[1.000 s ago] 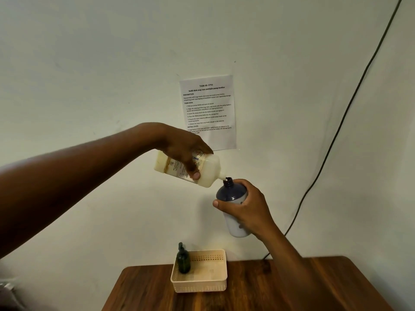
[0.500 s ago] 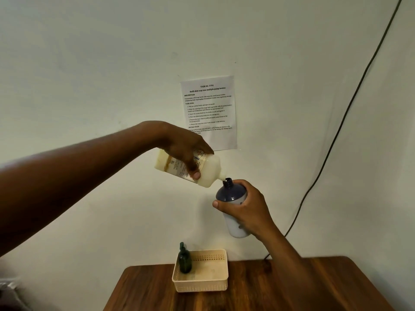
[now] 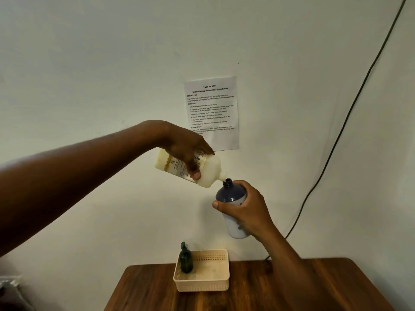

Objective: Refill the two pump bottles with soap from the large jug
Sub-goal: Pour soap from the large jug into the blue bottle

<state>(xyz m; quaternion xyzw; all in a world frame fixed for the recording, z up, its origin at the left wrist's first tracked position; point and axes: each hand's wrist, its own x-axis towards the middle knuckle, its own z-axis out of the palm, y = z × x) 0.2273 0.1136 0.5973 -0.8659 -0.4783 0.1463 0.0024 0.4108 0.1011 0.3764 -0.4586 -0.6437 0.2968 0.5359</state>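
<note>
My left hand (image 3: 187, 149) grips a cream soap jug (image 3: 210, 171), tipped so its spout touches the open neck of a dark blue and white bottle (image 3: 230, 193). My right hand (image 3: 247, 209) holds that bottle upright, high above the table. The bottle has no pump on it. A dark green pump bottle (image 3: 186, 259) with its pump fitted stands in the left end of a beige basket (image 3: 202, 286).
The basket sits at the back of a wooden table (image 3: 269, 292) against a white wall. A printed sheet (image 3: 212, 111) is stuck to the wall behind my hands. A black cable (image 3: 341, 129) runs down the wall at the right.
Both hands, the jug and the bottle stay almost where they were. The view has shifted very slightly.
</note>
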